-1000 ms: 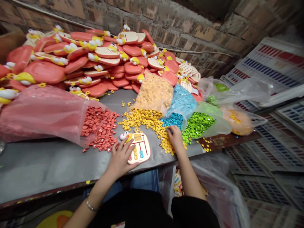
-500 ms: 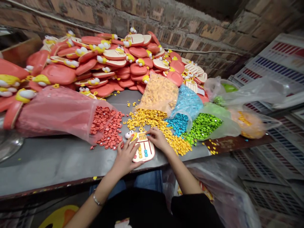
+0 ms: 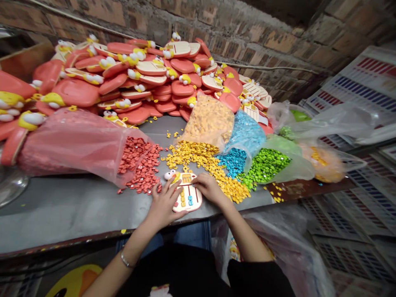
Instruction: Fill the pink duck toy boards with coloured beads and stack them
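A cream toy board (image 3: 195, 202) with a duck-like head, slots and small coloured pieces lies flat at the table's front edge. Across its left side my left hand (image 3: 163, 204) is spread, fingers on top and thumb along the lower edge, holding it. My right hand (image 3: 212, 189) is at the board's upper right, thumb and fingers pinched together over a slot; anything between the fingertips is hidden. Yellow pieces (image 3: 183, 198) and blue pieces (image 3: 190, 200) sit in the board's columns, with a red piece (image 3: 176, 204) partly under my left hand.
Loose red pieces (image 3: 140, 173), yellow pieces (image 3: 233, 187), blue pieces (image 3: 232, 161) and green pieces (image 3: 266, 165) spill from plastic bags around the board. Behind them, red-backed toy boards (image 3: 179, 88) are heaped against a brick wall (image 3: 235, 45). Crates (image 3: 355, 86) stand at the right.
My right fingertips have shifted slightly right and down on the board; a blue bit seen at them earlier is now out of sight. My left hand stays in place on the board.
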Tool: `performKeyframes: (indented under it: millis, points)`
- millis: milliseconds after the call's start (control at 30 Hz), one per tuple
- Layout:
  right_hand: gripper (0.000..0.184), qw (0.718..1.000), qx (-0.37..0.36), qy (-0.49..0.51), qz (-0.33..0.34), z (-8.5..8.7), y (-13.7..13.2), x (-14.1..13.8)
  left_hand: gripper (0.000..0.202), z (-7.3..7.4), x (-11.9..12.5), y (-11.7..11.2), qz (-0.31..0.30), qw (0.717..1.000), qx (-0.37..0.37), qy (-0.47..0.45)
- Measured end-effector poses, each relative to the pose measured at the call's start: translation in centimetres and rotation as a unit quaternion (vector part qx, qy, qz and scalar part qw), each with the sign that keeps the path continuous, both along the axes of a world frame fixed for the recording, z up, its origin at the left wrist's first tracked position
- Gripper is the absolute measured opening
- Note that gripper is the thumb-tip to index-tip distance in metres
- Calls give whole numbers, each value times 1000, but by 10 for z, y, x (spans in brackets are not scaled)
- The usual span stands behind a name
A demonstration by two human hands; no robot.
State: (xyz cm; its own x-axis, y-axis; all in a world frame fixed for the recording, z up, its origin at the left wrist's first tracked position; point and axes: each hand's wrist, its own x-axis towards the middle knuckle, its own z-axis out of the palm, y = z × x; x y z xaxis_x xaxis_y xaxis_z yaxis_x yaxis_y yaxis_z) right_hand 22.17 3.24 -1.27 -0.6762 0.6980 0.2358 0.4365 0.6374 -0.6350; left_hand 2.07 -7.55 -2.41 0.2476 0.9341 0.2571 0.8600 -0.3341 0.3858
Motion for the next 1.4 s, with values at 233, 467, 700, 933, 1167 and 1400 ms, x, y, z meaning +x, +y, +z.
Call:
performKeyframes:
  millis: [233, 467, 700, 933, 1167, 1400]
  points:
    - [11, 987, -117, 56, 97, 7, -6, 0, 59, -3, -1, 0, 10, 1000, 6, -10]
    - [15, 973, 33, 18, -228, 20, 18, 72, 57, -6, 0, 0, 7, 1000, 9, -12]
    - [21, 935, 103, -179, -287, -7, 33, 102, 57, -4, 0, -1, 11, 1000, 9, -3]
    - [10, 959, 105, 50, -258, 4, 18, 64, 57, 0, 1, -1, 6, 1000, 0, -7]
    - [16, 961, 99, 25, -257, 14, 16, 27, 58, 1, 1, -1, 7, 1000, -3, -3]
    - [15, 995, 52, 22, -87, 0, 8, -12, 55, -1, 2, -1, 14, 1000, 2, -3]
